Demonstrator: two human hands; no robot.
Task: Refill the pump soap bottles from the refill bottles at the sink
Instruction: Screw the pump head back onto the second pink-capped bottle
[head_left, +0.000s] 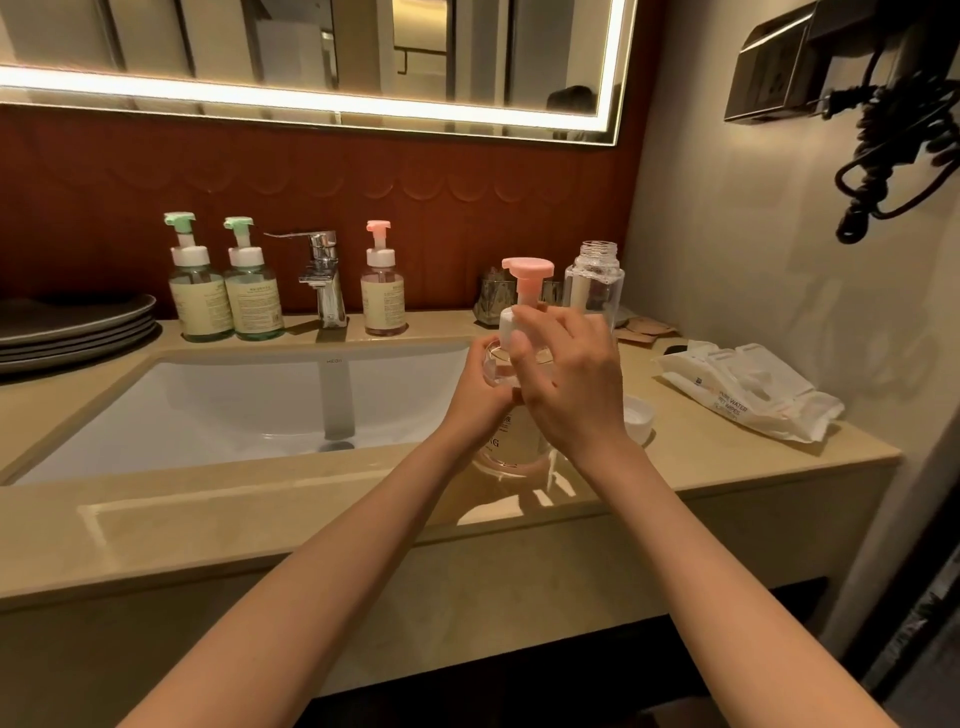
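Pink-pumped soap bottle (514, 415) stands on the table (260, 514). We note left grip (480, 387) clasps its shoulder, right grip (566, 384) closed round its collar (506, 322).

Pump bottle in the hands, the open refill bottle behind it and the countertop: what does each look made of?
Pump bottle: clear, glossy, probably plastic; the counter shows through it, and its pink pump head looks like matte plastic.
Refill bottle: transparent, threaded neck, likely plastic, though glass is possible.
Countertop: beige, smooth, semi-gloss stone or stone-look slab, with soft reflections.
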